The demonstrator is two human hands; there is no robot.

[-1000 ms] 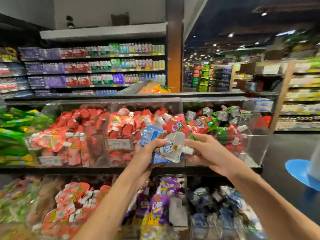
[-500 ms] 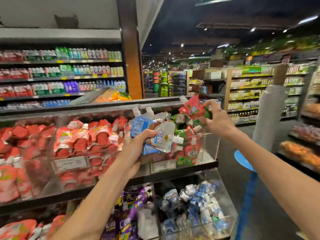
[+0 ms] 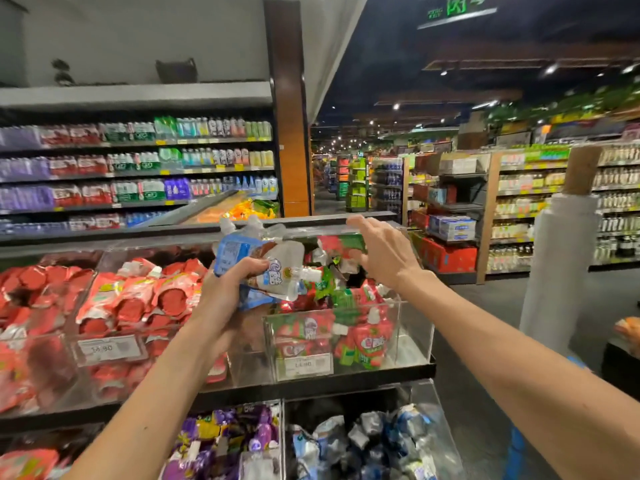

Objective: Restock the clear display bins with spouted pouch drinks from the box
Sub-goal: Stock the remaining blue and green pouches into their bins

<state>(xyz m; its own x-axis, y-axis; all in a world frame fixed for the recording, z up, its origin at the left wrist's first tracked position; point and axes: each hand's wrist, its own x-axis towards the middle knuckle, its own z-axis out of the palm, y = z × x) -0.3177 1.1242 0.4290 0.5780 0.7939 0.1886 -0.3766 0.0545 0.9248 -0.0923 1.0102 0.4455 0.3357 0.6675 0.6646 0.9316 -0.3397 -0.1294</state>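
At frame centre, several blue and clear pouches [image 3: 258, 261] are gripped by the left hand [image 3: 221, 299]. The right hand [image 3: 384, 252] is held spread and empty above the clear bin [image 3: 414, 327] of red-green pouches [image 3: 367, 341].

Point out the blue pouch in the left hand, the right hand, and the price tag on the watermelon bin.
blue pouch [image 3: 232, 252], head view, printed face.
right hand [image 3: 384, 252], head view, back of hand.
price tag [image 3: 304, 364], head view, label centre.

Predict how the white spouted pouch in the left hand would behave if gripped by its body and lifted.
The white pouch creases where the left hand squeezes it, so it is probably soft and would sag. Its film looks glossy, so likely a bit slippery. The hard-looking cap at one end seems the firmer hold.
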